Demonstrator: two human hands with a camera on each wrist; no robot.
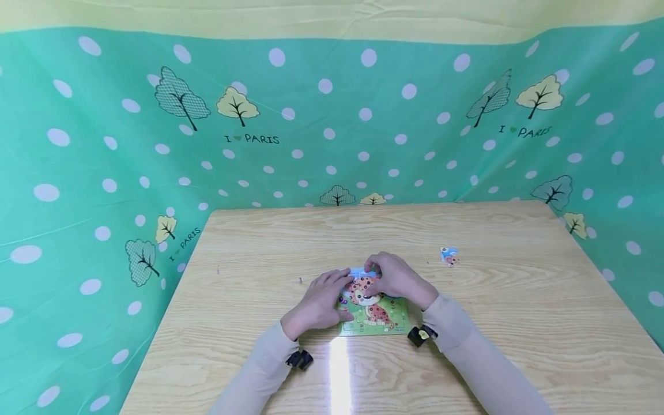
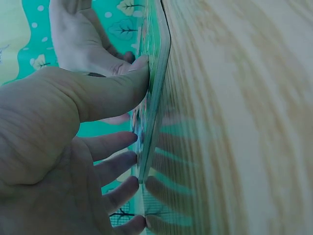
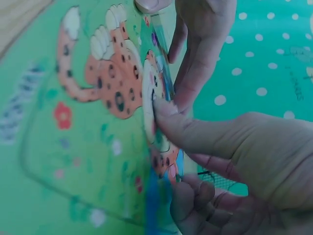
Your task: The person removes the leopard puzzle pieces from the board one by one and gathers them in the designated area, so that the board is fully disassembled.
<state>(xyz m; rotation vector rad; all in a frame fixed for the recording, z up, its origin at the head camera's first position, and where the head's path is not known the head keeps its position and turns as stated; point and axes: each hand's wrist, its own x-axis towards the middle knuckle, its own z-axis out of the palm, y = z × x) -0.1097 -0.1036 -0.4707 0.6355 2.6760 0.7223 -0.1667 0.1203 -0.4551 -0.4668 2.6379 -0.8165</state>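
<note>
A flat picture puzzle board [image 1: 363,329] with a spotted leopard on green grass lies on the table. My right hand [image 1: 398,278] pinches a puzzle piece [image 3: 149,112] bearing the leopard's face, thumb on the printed front and fingers curled at its upper edge. In the right wrist view that piece stands tilted against the board's surface. My left hand [image 1: 320,301] rests at the board's left side, its fingers spread loosely along the far left part. The left thumb [image 2: 129,83] lies on the board near its edge in the left wrist view.
On the wooden table [image 1: 249,248], a loose puzzle piece [image 1: 448,256] in blue and spotted orange lies to the right, beyond the right hand. A green dotted cloth [image 1: 311,121] hangs behind and at both sides of the table.
</note>
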